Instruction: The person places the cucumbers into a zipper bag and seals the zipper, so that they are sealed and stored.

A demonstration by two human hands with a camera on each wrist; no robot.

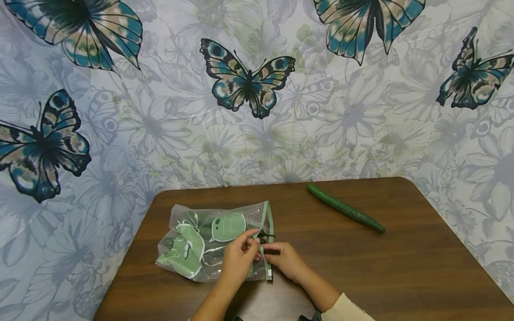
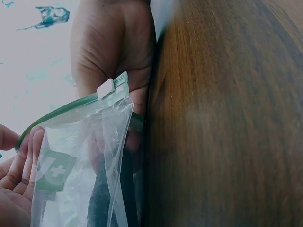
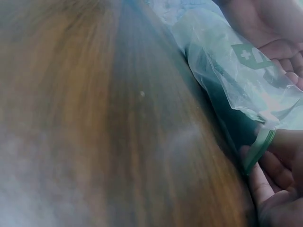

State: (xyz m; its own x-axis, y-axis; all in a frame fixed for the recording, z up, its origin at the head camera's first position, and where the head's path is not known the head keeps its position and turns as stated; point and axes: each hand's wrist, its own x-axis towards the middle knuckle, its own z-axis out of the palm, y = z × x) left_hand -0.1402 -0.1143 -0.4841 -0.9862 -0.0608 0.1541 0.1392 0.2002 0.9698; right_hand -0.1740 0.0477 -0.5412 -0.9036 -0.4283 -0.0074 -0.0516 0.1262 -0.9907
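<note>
A clear zip bag with green printed shapes lies on its side on the table, its green-edged mouth facing right. Dark green things show through its plastic. My left hand pinches the green rim of the mouth, thumb against fingers. On the other side of the opening, my right hand holds the rim's lower strip between thumb and fingers. Between the two hands a thin dark tip pokes out at the mouth. A white slider sits near one end of the zip.
A long green cucumber lies slantwise toward the back right of the brown wooden table. Behind the table hangs a cloth printed with butterflies and flowers. Small black objects show at the front edge.
</note>
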